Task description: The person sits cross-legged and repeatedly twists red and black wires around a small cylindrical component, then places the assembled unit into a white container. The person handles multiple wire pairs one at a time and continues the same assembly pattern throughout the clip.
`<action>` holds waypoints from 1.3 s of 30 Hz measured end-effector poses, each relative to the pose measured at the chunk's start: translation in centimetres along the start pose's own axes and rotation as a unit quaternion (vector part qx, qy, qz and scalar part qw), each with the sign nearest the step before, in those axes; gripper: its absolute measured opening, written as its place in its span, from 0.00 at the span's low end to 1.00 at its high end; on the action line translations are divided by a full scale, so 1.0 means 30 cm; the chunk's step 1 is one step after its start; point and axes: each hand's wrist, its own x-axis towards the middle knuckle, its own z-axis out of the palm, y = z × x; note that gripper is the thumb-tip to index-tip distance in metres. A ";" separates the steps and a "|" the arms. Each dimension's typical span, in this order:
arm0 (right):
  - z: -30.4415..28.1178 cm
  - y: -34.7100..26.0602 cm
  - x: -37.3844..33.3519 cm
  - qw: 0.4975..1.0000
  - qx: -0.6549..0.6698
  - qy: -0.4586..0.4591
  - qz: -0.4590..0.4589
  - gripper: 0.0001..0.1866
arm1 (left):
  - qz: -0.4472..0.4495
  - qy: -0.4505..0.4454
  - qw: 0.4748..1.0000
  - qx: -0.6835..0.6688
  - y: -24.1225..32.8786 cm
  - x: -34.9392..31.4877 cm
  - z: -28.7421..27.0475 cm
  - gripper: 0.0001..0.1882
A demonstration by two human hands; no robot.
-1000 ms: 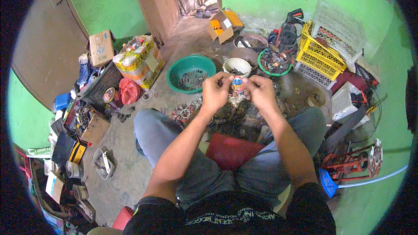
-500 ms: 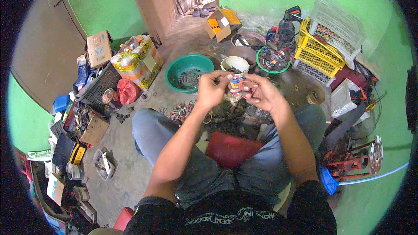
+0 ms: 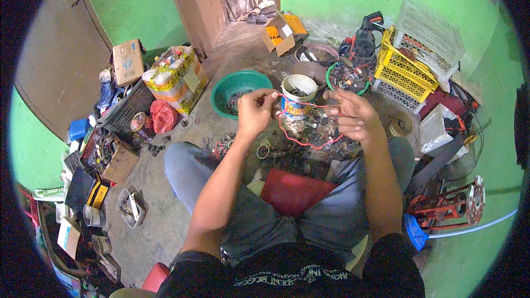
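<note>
A thin red wire (image 3: 317, 148) hangs in a loose loop between my two hands, in front of my crossed legs. My left hand (image 3: 255, 113) is closed, pinching one side of the loop between thumb and forefinger. At the other side, the wire runs into the curled fingers of my right hand (image 3: 355, 117); its exact grip there is partly hidden. Just behind the loop stands a small bucket (image 3: 296, 109) with a blue and yellow label and dark bits inside. Beyond my left hand sits a green basin (image 3: 220, 92) holding small dark pieces.
Scattered scrap parts (image 3: 292, 160) cover the floor before my legs, near a red block (image 3: 292, 192). Yellow crates (image 3: 406, 74) and a green-rimmed basket (image 3: 337, 89) of parts stand far right. A packed carton (image 3: 182, 85) and a dark crate (image 3: 130, 111) line the left.
My hands have moved apart, stretching the bunched red wire into a wide loop. The small bucket behind now shows more fully between them.
</note>
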 end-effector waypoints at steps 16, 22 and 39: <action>-0.027 -0.146 -0.186 0.524 -0.662 0.398 -0.358 0.06 | 0.022 0.117 0.993 -0.003 -0.115 0.075 -0.150 0.09; -0.171 -0.097 -0.104 0.304 -0.778 0.416 -0.361 0.08 | -0.141 -0.073 0.982 -0.106 -0.067 0.014 -0.087 0.10; 0.046 0.243 0.177 0.586 -0.738 0.262 -0.208 0.06 | -0.160 -0.135 0.961 -0.178 -0.027 -0.026 0.022 0.08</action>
